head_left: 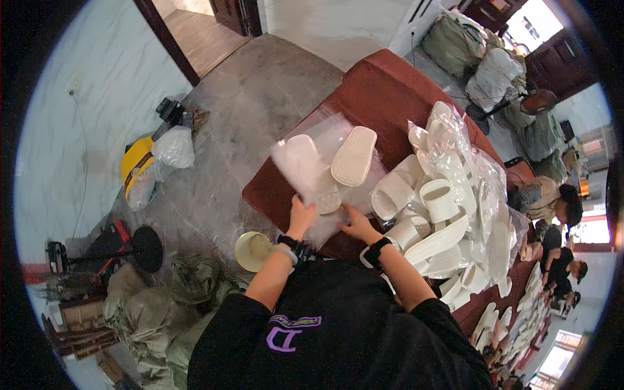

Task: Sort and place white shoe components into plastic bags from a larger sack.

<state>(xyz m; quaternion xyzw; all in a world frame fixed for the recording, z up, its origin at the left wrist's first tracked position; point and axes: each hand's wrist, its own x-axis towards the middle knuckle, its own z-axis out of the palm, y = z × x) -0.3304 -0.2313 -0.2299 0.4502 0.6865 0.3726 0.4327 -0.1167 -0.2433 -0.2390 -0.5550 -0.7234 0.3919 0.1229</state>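
White slipper (354, 156) lies just beyond left hand (301, 218) and right hand (360, 227), both angled inward; I can't tell either grip's closure.

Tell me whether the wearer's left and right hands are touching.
Apart. The head view shows a plain gap between the left hand and right hand, with the end of a white slipper visible there.

Support: a table with a reddish-brown top (383, 81), slanting from upper centre toward lower right of the frame
Centre: thin clear plastic bags (333, 128); a single white slipper (353, 156) there, sole up
Right of centre: heaped white slide sandals (439, 199), some in clear plastic
Lower right: more pale slippers (518, 311)
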